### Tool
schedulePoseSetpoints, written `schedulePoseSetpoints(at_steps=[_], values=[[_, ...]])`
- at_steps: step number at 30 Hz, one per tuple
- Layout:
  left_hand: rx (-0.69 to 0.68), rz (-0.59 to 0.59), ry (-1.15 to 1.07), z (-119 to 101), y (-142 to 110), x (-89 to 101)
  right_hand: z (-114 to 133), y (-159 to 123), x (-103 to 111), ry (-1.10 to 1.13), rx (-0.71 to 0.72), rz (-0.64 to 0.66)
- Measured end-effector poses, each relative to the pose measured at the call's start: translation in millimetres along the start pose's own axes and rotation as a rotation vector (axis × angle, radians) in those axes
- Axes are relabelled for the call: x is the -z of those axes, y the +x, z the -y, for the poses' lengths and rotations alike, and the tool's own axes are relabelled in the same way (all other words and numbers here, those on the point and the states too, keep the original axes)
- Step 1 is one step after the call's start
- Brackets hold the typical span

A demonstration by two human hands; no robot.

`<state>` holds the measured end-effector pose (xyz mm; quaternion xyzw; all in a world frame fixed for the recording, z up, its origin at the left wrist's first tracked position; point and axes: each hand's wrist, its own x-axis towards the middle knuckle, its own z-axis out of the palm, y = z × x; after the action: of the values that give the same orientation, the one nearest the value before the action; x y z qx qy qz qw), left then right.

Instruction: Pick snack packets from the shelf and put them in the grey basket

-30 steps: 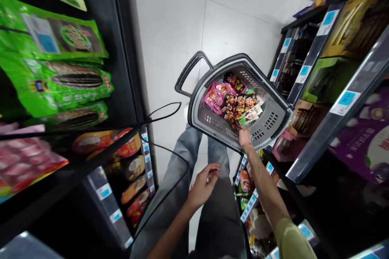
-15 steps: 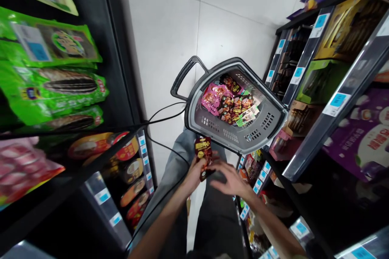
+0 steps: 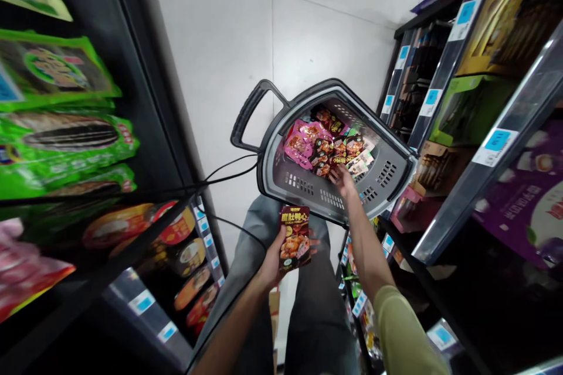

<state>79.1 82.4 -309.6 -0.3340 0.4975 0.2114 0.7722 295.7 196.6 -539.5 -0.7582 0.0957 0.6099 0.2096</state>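
1. The dark maroon snack packet, with yellow Chinese lettering and a picture of food, lies in the left hand, just outside the near rim of the shopping basket, on the side of the person's legs.
2. That hand is closed on it: the thumb presses the packet's left edge and fingertips show past its right edge, the printed face turned up to view.
3. The dark printed snack packets lie inside the basket, toward its middle, right at the fingertips of the right hand.
4. The right hand reaches in over the basket's near rim, half open, fingers parted and slightly bent; whether they touch a packet I cannot tell, and no packet is seen lifted in it.
5. The pink snack pouches lie inside the basket beside the dark packets, toward the black handle.
6. Well left of the basket, green sunflower-seed bags lie beside a black shelf.
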Motion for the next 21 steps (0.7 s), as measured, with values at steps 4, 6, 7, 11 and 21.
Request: schedulePoseSetpoints(at_steps=[4, 6, 7, 11, 21], values=[[0.011, -0.010, 0.005, -1.1, -0.8, -6.5, -3.3, 19.2, -24.6, 0.089, -0.057, -0.017], [0.020, -0.012, 0.020, -1.6, -0.5, -8.9, -1.9, 25.4, -29.4, 0.085, -0.048, -0.064], [0.019, -0.016, 0.029, -1.9, 0.0, -9.0, -0.3, 27.3, -29.4, 0.081, -0.034, -0.096], [-0.030, -0.039, 0.049, -2.9, 3.1, -5.0, 5.1, 23.0, -18.7, 0.073, 0.072, -0.218], [-0.109, -0.016, -0.033, -7.4, 13.0, -5.8, -1.2, -92.9, 35.9, 0.012, 0.470, -0.105]])
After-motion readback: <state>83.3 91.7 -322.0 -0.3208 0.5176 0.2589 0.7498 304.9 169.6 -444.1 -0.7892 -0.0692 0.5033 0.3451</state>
